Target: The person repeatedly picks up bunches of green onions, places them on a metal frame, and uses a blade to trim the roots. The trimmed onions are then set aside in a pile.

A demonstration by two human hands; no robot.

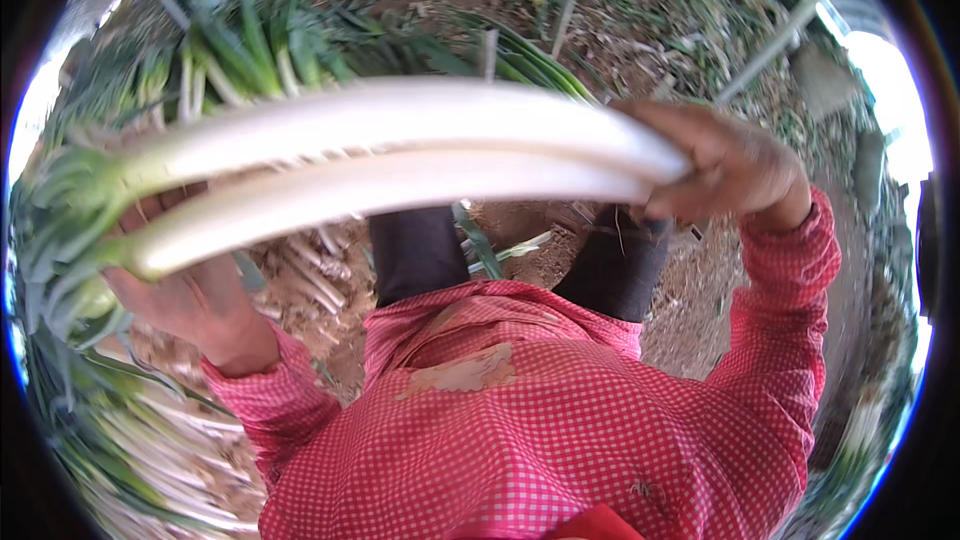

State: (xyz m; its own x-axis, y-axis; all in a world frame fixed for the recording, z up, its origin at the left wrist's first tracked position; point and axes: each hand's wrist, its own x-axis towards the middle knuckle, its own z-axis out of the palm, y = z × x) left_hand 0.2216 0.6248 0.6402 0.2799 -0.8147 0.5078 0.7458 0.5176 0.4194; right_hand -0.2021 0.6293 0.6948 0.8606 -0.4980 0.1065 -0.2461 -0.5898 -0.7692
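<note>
Two long, thick white stems of large green onions (390,120) stretch across the view in front of my chest, slightly bowed and blurred. Their root ends sit in my right hand (720,157), fingers closed around them. My left hand (202,292) is under the other end, palm up, where the white turns to green; part of its fingers shows between the two stems. Beyond that hand, the green leaves (60,240) fan out at the left rim.
More green onions (165,450) lie in rows on the soil at lower left, and another bunch (247,52) lies at upper left. Leaf scraps (675,7) cover the ground at upper right. Thin poles (780,37) slant up there. Dark-clad legs (416,255) stand below the stems.
</note>
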